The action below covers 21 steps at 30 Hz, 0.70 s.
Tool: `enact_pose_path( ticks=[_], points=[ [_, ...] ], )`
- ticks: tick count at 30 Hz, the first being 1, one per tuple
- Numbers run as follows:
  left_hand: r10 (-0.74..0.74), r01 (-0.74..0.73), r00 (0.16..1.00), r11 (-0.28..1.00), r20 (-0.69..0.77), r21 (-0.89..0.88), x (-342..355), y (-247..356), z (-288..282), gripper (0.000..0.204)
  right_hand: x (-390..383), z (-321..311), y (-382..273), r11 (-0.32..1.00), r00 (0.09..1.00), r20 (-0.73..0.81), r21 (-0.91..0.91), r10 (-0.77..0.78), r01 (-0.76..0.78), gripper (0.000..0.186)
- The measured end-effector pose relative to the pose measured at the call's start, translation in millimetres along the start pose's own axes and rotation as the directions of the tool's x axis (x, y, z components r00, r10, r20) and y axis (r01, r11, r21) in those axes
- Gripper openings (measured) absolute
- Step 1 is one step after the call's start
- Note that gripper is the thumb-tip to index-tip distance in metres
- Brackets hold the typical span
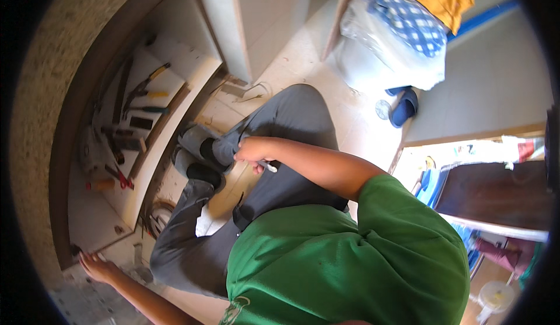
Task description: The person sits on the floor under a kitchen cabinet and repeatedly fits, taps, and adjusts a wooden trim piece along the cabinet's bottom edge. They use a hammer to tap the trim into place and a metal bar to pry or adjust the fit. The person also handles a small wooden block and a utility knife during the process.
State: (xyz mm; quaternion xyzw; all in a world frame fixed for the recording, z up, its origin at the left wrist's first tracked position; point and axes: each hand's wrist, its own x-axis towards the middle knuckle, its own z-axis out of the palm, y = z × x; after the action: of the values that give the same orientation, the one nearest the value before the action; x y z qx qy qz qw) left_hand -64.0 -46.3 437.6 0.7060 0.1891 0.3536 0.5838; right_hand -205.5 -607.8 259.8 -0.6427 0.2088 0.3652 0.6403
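In the head view, sits on the floor (286, 62) in a green shirt (326, 249) and grey trousers (297, 115), legs bent and folded. Bends the right arm across the body, forearm sloping to the far left, with the right hand (254, 150) over the shins at the middle of the scene. Curls the right fingers about a small pale-ended thing (272, 168) — cannot tell what, since too little shows. Keeps its pale end poking out on the hand's near right side, over the trousers; cannot tell how tightly the fingertips pinch.

Stretches the left forearm low to the near left, well apart from the right hand. Holds the left hand (98, 266) with fingers loosely spread, just beside the near end of an open cabinet (93, 226).

Has on the left, inside that cabinet, a yellow-handled hammer (143, 86), a green-handled screwdriver (153, 109) and red-handled scissors (124, 179). Has at the far right a white plastic bag (373, 62) — near blue slippers (403, 110).
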Motion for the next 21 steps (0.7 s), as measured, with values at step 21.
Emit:
enact_pose_path(
  ticks=[21],
  points=[
    [0.345,-0.173,0.938,0.522,-0.021,0.835,119,-112,-66,0.067,-5,5,-6,0.995,1.0,-0.022,-0.101,0.001,-0.004,0.039]
  ],
)
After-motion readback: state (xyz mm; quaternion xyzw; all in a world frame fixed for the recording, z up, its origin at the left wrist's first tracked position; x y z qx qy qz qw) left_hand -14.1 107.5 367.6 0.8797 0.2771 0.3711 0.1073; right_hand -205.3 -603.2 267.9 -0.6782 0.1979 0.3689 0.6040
